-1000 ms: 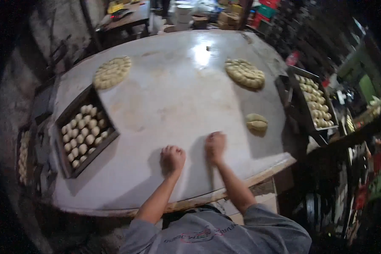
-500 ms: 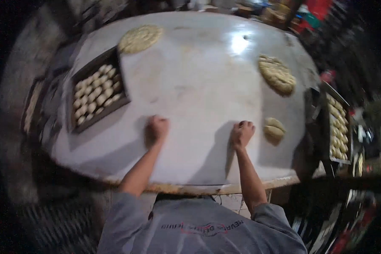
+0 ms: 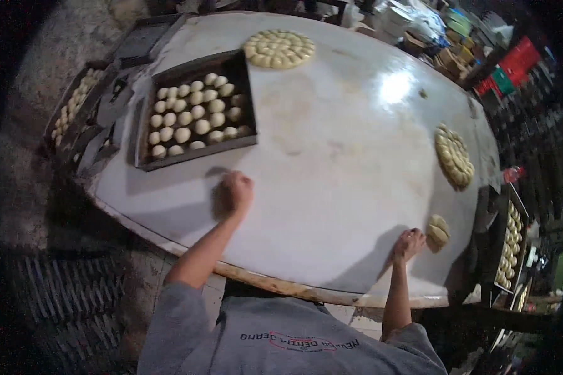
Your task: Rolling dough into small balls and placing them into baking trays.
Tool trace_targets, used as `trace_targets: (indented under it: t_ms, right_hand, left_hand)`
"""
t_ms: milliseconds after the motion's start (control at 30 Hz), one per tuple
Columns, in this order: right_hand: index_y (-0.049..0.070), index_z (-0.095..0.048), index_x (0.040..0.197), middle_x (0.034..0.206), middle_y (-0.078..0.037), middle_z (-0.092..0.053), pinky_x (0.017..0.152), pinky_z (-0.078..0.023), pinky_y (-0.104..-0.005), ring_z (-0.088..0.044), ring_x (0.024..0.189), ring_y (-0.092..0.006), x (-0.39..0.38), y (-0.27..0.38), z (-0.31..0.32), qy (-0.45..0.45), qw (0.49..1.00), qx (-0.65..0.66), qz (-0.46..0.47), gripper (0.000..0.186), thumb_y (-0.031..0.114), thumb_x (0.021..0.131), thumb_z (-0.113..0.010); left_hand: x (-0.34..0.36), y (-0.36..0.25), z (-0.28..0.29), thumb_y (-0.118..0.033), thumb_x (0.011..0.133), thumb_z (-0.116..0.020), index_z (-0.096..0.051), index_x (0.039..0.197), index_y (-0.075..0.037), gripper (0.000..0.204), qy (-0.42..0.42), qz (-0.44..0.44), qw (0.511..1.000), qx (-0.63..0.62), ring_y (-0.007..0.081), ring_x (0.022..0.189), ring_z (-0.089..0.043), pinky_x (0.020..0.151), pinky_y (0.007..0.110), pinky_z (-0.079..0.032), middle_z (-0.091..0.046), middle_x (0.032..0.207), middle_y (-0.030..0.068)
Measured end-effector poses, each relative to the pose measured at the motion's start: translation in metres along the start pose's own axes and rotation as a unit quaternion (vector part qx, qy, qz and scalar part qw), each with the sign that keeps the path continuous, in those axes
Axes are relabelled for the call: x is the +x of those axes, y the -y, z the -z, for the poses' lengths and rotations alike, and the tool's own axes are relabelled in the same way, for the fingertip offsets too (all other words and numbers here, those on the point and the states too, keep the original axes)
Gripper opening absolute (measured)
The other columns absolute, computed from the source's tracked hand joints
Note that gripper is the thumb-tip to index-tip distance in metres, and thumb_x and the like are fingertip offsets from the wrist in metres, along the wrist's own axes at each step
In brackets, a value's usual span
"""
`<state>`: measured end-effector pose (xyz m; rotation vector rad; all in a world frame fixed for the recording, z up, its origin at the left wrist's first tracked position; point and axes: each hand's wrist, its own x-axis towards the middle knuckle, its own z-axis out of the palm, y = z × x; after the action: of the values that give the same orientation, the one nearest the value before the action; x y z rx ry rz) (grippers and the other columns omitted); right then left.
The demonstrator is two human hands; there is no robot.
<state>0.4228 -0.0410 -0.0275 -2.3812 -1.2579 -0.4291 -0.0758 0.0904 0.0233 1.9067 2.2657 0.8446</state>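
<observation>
My left hand (image 3: 238, 191) is curled closed over the table, just off the near side of a dark baking tray (image 3: 197, 151). Any contents of its fingers are hidden. Round pale dough balls (image 3: 197, 112) sit in loose rows in that tray. My right hand (image 3: 410, 244) is also curled, low over the table on the right. Whatever it may hold is hidden by the fingers. Close beside its fingertips lie a few dough pieces (image 3: 438, 232), bunched together.
The white table (image 3: 331, 187) has a rounded edge. A disc of dough marked into pieces (image 3: 279, 49) lies at the far side, another dough disc (image 3: 455, 156) at right. Beyond the table stand a right-hand tray (image 3: 512, 247) and a left-hand tray (image 3: 76, 103), both with dough balls.
The view has turned left, so the table things appear farther right. My hands are farther apart: the left is nearer the tray's front side, the right closer to the small dough pieces.
</observation>
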Motion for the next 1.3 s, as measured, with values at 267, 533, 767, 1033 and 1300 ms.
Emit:
trace_targets:
  t_ms: [267, 533, 767, 1033, 1300]
  right_hand:
    - [0.003, -0.055, 0.096, 0.097, -0.015, -0.054, 0.089, -0.036, -0.0462, -0.049, 0.098, -0.0341, -0.097, 0.11, 0.05, 0.098, 0.993, 0.014, -0.065, 0.021, 0.006, 0.076, -0.06]
    - [0.001, -0.053, 0.118, 0.092, -0.01, -0.057, 0.067, -0.049, -0.0344, -0.057, 0.081, -0.0234, -0.144, 0.201, 0.092, 0.212, 0.822, 0.377, -0.371, 0.034, 0.018, 0.088, -0.053]
    - [-0.006, -0.044, 0.13, 0.12, -0.016, -0.056, 0.09, -0.05, -0.0345, -0.059, 0.103, -0.0222, -0.052, 0.43, 0.123, 0.323, 0.606, 0.701, -0.193, 0.05, 0.007, 0.086, -0.065]
    - [0.001, -0.051, 0.127, 0.117, -0.014, -0.061, 0.071, -0.051, -0.0305, -0.061, 0.088, -0.0198, 0.078, 0.748, 0.167, -0.141, 0.748, 0.633, 0.141, 0.051, 0.011, 0.082, -0.071]
    - [0.008, -0.052, 0.126, 0.122, -0.014, -0.058, 0.091, -0.043, -0.0447, -0.053, 0.112, -0.0339, 0.011, 0.734, -0.061, 0.127, 0.916, 0.323, 0.201, 0.058, 0.026, 0.075, -0.074]
  left_hand:
    - [0.059, 0.064, 0.059, -0.014, 0.071, -0.069, -0.063, 0.095, -0.003, 0.027, 0.598, -0.148, 0.752, -0.234, 0.0253, 0.09, -0.061, 0.08, 0.036, -0.051, -0.063, 0.094, 0.0103]
    - [0.364, 0.201, 0.133, -0.011, 0.075, -0.075, -0.06, 0.104, -0.003, 0.034, -0.088, -0.083, 0.94, -0.318, 0.0198, 0.085, -0.061, 0.075, 0.032, -0.05, -0.063, 0.092, 0.009]
    - [0.4, 0.26, 0.074, -0.024, 0.08, -0.073, -0.049, 0.129, -0.002, 0.059, 0.064, -0.03, 0.974, -0.214, 0.0273, 0.119, -0.049, 0.1, 0.038, -0.041, -0.049, 0.131, 0.0154]
    - [0.162, 0.304, 0.217, -0.038, 0.081, -0.072, -0.05, 0.13, -0.002, 0.065, 0.479, -0.052, 0.637, -0.602, 0.0237, 0.119, -0.051, 0.105, 0.039, -0.037, -0.055, 0.129, 0.0116]
    - [0.057, 0.245, 0.181, -0.031, 0.088, -0.067, -0.05, 0.131, -0.007, 0.052, 0.539, 0.012, 0.665, -0.517, 0.0253, 0.125, -0.046, 0.108, 0.041, -0.035, -0.05, 0.135, 0.0091]
